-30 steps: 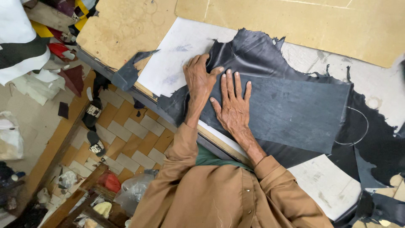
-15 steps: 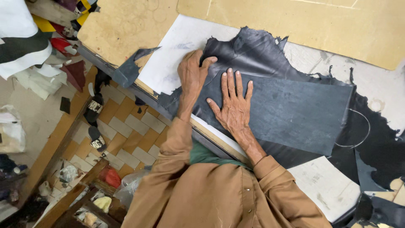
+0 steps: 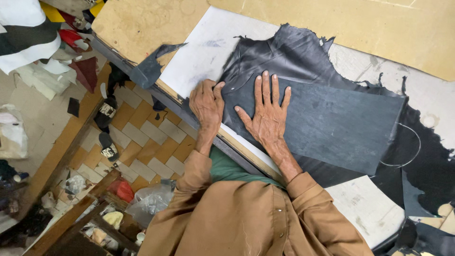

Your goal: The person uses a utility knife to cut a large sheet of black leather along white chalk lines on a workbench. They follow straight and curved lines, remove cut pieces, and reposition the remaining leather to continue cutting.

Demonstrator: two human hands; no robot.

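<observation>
At the far left of the frame we saw the tiled floor (image 3: 142,137) littered with scraps and a pair of sandals (image 3: 107,128), with folded cloth (image 3: 28,33) piled in the upper left. Moving right, a dark offcut (image 3: 149,68) hung over the edge of the tabletop (image 3: 137,23), beside a white board (image 3: 199,57) lying on it. Our left hand (image 3: 207,105) rested at the near edge of the tabletop, its grip curled narrow over the border of the black leather hide (image 3: 289,52), fingers bent down onto the material and the thumb touching the hide. Just beside it, our right hand (image 3: 268,115) lay flat with the grip wide, fingers spread and palm pressed on the left end of a dark grey rectangular leather piece (image 3: 346,125), holding nothing. That piece lay tilted on top of the hide in the middle of the frame. Farther right a thin chalk curve (image 3: 413,142) showed on the black leather, and a second white board (image 3: 367,208) sat at lower right.
</observation>
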